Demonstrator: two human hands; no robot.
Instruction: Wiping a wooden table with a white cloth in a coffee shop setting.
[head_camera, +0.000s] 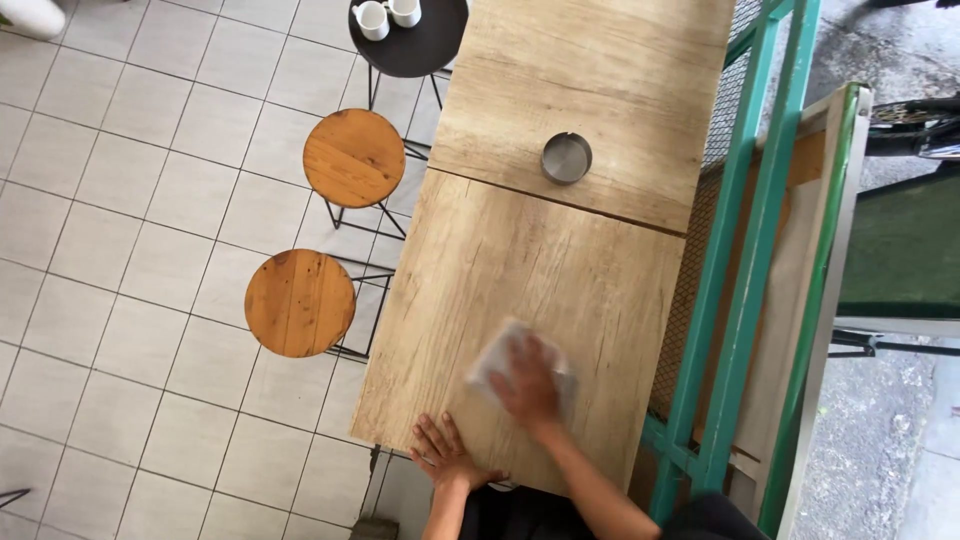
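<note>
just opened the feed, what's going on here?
A person is pressing a pale grey cloth flat against a long light-wood table with the right hand. The left hand lies flat on the table's near edge. Farther along the table sits a small round metal dish. Two round wooden stools stand on the tiled floor beside it.

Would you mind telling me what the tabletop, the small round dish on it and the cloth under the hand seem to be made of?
The tabletop looks like pale wood or wood-look laminate: visible grain, matte surface. The small round dish seems to be metal, grey with a dull sheen. The cloth under the right hand looks like soft, pale fabric, though it is blurred, so the weave cannot be told.
</note>
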